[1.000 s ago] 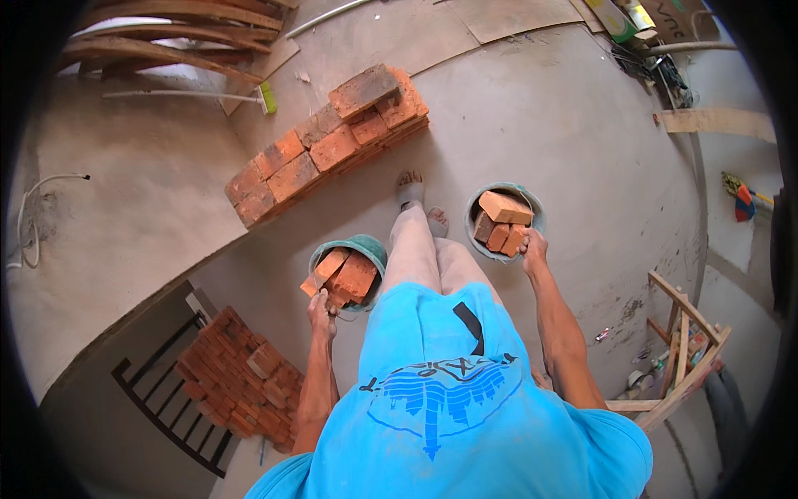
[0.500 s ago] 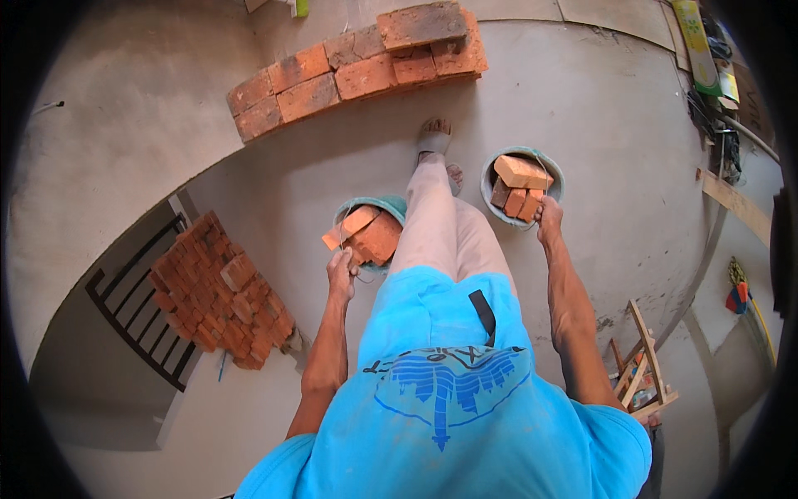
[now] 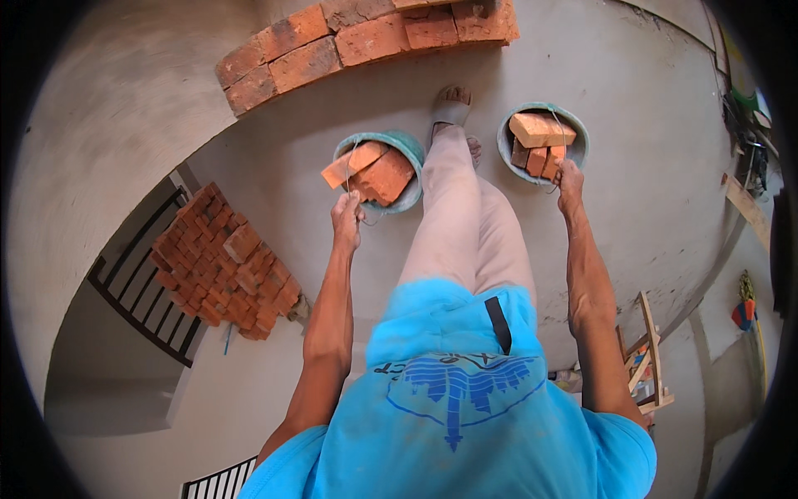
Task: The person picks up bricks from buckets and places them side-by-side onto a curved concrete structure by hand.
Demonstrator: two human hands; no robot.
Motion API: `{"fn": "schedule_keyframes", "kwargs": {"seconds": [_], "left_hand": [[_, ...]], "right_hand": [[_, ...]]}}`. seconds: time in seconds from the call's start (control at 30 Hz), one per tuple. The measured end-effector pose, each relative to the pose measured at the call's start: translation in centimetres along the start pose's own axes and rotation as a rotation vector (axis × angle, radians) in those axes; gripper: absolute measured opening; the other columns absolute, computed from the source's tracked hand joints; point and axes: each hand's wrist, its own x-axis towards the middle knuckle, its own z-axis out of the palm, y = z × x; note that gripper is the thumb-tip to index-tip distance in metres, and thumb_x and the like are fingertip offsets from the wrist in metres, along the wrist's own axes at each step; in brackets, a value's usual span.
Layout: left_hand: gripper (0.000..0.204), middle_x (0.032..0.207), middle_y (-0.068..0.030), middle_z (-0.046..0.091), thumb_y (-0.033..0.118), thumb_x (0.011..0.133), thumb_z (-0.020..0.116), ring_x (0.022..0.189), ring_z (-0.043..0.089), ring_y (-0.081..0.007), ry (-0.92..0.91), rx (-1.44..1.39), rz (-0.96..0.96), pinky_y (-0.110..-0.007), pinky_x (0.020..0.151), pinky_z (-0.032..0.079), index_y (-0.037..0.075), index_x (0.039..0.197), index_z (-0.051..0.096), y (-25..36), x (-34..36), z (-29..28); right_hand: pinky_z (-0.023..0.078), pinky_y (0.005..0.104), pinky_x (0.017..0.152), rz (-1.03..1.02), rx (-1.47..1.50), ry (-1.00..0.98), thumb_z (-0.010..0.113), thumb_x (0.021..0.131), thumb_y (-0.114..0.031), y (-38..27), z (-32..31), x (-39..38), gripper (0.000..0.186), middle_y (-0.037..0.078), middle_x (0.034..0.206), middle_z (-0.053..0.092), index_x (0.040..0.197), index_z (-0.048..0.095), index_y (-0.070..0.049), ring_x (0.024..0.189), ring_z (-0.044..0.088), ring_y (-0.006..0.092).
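Observation:
My left hand (image 3: 349,212) grips the thin wire handle of a teal bucket (image 3: 408,194), which hangs left of my legs and holds several red bricks (image 3: 382,176), one lighter orange and tilted over the rim. On the right side, my right hand (image 3: 569,181) is closed on the handle of a second bucket (image 3: 582,133), grayish teal, loaded with bricks (image 3: 536,129), the top one pale orange. My sandalled feet (image 3: 450,104) show between the two buckets, below my beige trousers.
A stacked row of bricks (image 3: 366,40) runs across the top beside a curved concrete edge (image 3: 208,143). Lower left are a larger brick pile (image 3: 218,259) and black railings (image 3: 141,291). At right stand a wooden frame (image 3: 647,337), a plank (image 3: 744,208) and a colorful broom (image 3: 744,312).
Both hands and buckets have moved upward in the picture. The brick row has shifted up and tilted less, and the wooden clutter at top left has left the view.

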Motion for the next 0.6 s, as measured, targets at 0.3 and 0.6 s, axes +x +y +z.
{"fn": "schedule_keyframes", "kwargs": {"seconds": [0.3, 0.6], "left_hand": [[0.026, 0.071, 0.0044, 0.039, 0.028, 0.1, 0.063, 0.064, 0.038, -0.0088, -0.004, 0.071, 0.034, -0.028, 0.064, 0.038, 0.011, 0.085, 0.052, -0.7, 8.6, 3.3], [0.025, 0.068, 0.0053, 0.04, 0.031, 0.099, 0.067, 0.061, 0.038, -0.006, 0.04, 0.056, 0.009, -0.027, 0.057, 0.036, 0.011, 0.088, 0.057, -2.3, 12.1, 4.9]], "right_hand": [[0.036, 0.0254, 0.055, 0.044, -0.043, 0.037, 0.063, 0.093, -0.019, 2.4, 0.1, 2.9, 0.013, -0.006, 0.066, 0.042, 0.084, 0.06, -0.011, 0.057, 0.039, 0.0066], [0.043, 0.0256, 0.056, 0.042, -0.063, 0.08, 0.065, 0.092, -0.017, 2.1, -1.4, 4.6, 0.013, -0.007, 0.064, 0.041, 0.082, 0.06, -0.009, 0.055, 0.039, 0.0057]]}}
